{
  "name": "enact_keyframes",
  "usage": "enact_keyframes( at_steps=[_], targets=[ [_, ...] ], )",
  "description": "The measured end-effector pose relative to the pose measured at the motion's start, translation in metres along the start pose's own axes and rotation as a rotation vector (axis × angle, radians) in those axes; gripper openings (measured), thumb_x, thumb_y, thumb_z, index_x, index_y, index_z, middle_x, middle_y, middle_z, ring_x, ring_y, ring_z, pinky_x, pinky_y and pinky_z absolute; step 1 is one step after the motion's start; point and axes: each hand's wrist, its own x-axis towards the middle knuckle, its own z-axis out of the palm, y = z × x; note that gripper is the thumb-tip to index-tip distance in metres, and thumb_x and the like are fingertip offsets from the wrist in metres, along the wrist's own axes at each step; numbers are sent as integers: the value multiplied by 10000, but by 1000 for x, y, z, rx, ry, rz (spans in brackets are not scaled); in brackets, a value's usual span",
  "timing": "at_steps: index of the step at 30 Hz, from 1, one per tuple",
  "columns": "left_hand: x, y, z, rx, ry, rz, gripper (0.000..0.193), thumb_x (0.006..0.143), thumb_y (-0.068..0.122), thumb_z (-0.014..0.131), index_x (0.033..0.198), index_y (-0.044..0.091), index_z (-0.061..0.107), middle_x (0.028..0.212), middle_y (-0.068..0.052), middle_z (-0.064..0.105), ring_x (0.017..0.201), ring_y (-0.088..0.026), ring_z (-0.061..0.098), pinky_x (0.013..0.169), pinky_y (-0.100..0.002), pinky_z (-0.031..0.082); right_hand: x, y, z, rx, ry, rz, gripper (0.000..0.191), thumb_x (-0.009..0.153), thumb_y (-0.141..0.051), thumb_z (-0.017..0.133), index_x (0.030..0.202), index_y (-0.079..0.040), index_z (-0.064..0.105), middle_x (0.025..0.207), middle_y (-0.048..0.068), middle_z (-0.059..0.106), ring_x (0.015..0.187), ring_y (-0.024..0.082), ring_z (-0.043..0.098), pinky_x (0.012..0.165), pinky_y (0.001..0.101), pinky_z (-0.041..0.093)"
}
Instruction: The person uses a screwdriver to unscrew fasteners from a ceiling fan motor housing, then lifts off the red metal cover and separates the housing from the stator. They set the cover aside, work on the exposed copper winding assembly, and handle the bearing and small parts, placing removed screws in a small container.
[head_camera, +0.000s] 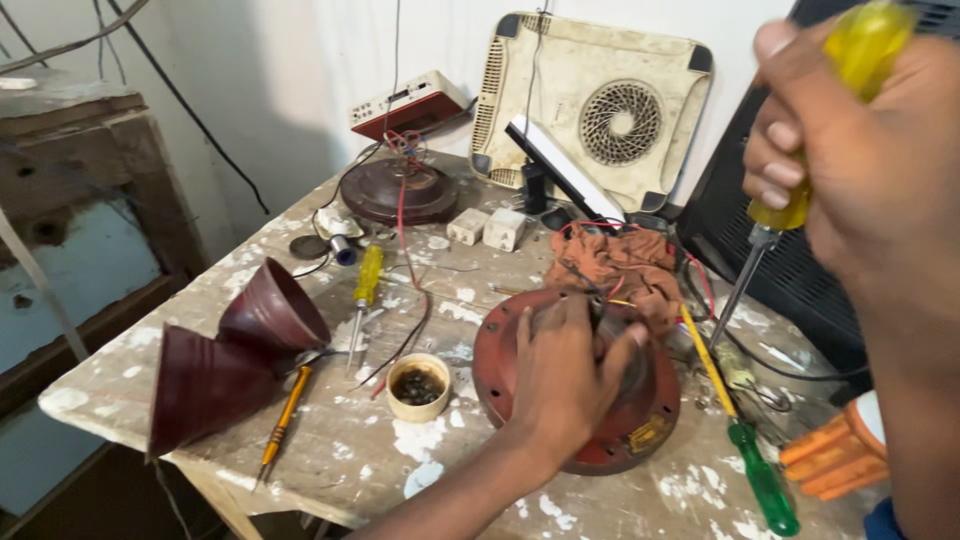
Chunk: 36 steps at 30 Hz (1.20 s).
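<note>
- Nearest the camera, the right hand (860, 150) was clamped around the yellow handle of a screwdriver (800, 170), raised above the surface with the blade angled down toward the work, a grip that suited bringing the tip down onto it.
- The left hand (565, 375) lay spread over the round red motor housing (500, 370), fingers curled closed on its centre part, seemingly pinning it so it would not turn or slide.
- The housing sat flat near the front edge of the surface (340, 450), right of the middle, with red and dark wires trailing from it toward the back.
- Touching its far side lay a crumpled orange rag (625, 262); along its right side, a green-handled screwdriver (745, 440) pointed at the front right corner.
- Just left of the housing stood a small cream pot (418, 386) holding dark bits, probably kept close for loose parts.
- Further left lay a yellow-handled screwdriver (363, 290) and a thin orange one (285, 412), beside two dark red cone covers (235, 355) on their sides at the front left corner.
- At the back edge, a second round base (395, 192) sat with wires, and a cream vented panel (595, 110) leaned on the wall.
</note>
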Motion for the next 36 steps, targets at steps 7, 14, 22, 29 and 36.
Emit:
enact_keyframes(
  at_steps=[7, 14, 22, 29, 36],
  targets=[
    [8, -12, 22, 66, -157, -186, 328, 1009, 268, 558, 1025, -54, 619, 827, -258, 702, 836, -435, 684, 809, -527, 517, -1, 71, -8, 134, 25, 315, 188, 964, -134, 682, 849, -48, 562, 606, -28, 466, 448, 78, 421, 382, 265, 323],
    [16, -11, 19, 26, -289, -314, 510, 995, 277, 538, 1292, -135, 491, 750, -301, 666, 751, -463, 679, 705, -544, 517, -14, 112, -1, 122, -57, 552, 150, 924, -167, 687, 865, -44, 625, 601, -35, 458, 434, 57, 391, 365, 249, 302],
    [16, -30, 31, -93, -234, -280, 317, 952, 255, 585, 1024, -51, 628, 815, -307, 673, 834, -475, 672, 740, -540, 513, -14, 141, -32, -187, -299, 732, 255, 898, -228, 736, 818, -33, 592, 566, 0, 462, 393, 97, 385, 327, 281, 267],
    [16, -43, 40, -136, -229, -291, 363, 960, 293, 606, 872, -57, 648, 856, -324, 665, 876, -481, 674, 733, -525, 516, -29, 216, -26, -532, -541, 909, 284, 904, -305, 727, 803, -85, 580, 551, -20, 459, 397, 103, 429, 340, 297, 319],
    [17, -60, 38, -209, -243, -175, 383, 991, 319, 568, 890, -47, 612, 760, -301, 655, 777, -459, 670, 647, -527, 498, -28, 234, -38, -501, -635, 1048, 330, 923, -321, 716, 772, -97, 525, 518, -1, 429, 375, 105, 370, 329, 289, 289]
  ],
)
